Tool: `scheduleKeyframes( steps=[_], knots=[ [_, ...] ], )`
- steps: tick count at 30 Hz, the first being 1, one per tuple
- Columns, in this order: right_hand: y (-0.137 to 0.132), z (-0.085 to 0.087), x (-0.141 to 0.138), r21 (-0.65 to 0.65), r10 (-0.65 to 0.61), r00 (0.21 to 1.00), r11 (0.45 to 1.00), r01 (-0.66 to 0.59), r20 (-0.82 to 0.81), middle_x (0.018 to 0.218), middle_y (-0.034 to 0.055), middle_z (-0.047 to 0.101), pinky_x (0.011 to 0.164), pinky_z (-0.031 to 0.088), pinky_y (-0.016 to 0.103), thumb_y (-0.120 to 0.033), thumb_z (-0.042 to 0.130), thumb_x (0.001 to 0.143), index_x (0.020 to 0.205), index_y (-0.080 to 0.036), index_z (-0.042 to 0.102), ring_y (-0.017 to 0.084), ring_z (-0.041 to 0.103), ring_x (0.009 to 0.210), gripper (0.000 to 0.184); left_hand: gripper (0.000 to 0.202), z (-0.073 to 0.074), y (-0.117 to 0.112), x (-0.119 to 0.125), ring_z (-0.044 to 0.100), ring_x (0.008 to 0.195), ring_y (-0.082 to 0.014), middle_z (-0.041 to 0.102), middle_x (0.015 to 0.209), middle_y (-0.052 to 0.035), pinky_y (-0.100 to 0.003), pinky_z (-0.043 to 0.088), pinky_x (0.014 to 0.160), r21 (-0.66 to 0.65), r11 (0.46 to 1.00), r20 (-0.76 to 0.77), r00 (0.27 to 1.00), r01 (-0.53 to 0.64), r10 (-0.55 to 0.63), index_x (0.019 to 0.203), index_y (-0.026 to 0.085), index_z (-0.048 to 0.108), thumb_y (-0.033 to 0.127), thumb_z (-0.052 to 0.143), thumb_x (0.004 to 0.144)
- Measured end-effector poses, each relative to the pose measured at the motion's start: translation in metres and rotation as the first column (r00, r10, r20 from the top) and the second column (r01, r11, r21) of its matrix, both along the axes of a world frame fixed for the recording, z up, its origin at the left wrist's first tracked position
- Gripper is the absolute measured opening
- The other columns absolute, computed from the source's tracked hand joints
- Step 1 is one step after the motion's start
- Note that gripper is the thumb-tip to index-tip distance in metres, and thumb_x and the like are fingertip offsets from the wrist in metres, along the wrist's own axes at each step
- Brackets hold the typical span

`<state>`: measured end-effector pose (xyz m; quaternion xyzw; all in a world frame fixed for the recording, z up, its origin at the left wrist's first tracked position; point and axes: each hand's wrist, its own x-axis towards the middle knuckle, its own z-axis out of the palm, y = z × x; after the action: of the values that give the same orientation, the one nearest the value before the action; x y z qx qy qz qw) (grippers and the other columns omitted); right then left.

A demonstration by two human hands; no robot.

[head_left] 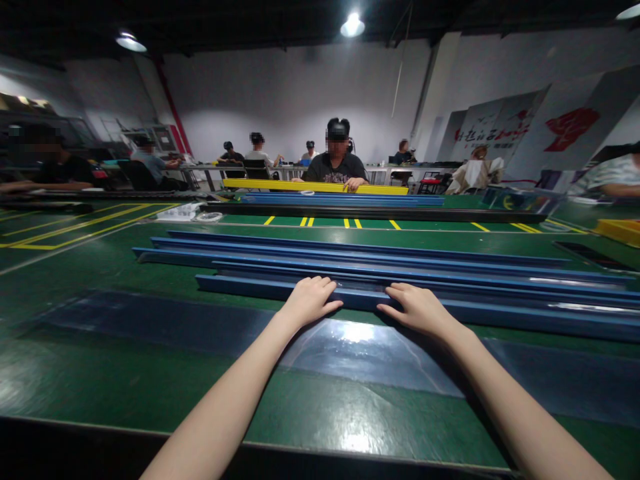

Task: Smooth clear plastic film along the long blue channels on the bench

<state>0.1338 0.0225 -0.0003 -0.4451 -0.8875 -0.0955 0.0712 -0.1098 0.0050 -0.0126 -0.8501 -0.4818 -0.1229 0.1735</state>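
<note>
Both my hands rest on the nearest long blue channel strip (pixel 360 299), which lies across the green table (pixel 100 267). My left hand (pixel 311 297) curls its fingers over the strip's top edge, with the thumb on the near face. A short way to the right, my right hand (pixel 413 305) grips the same strip in a like manner. Just behind lie several more blue strips (pixel 280 252), roughly parallel. A clear plastic film strip (pixel 360 353) lies flat in front, partly under my forearms.
Across the table a person (pixel 337 157) holds a yellow strip (pixel 320 186). Before them lie a long black bar (pixel 380 213) and more blue strips. A dark phone-like slab (pixel 593 255) and a yellow tray (pixel 620 232) are at the right. Other people sit farther back.
</note>
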Motion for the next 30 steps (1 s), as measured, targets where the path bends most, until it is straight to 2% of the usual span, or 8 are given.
scheduleKeyframes(
  steps=[30],
  knots=[
    [-0.0011,0.0009,-0.0002,-0.020,-0.001,1.000,1.000,0.001,-0.004,0.093,0.0093,0.062,0.068,0.039,0.026,-0.043,0.036,0.083,0.093,-0.018,0.057,0.020,0.056,0.089,0.034,0.030,0.0007,-0.0006,0.0001,0.055,0.082,-0.0177,0.060,0.087,-0.0039,-0.027,0.040,0.068,-0.013,1.000,-0.001,1.000,-0.004,0.004,0.089,0.017,0.052,0.045,0.044,0.082]
  ],
)
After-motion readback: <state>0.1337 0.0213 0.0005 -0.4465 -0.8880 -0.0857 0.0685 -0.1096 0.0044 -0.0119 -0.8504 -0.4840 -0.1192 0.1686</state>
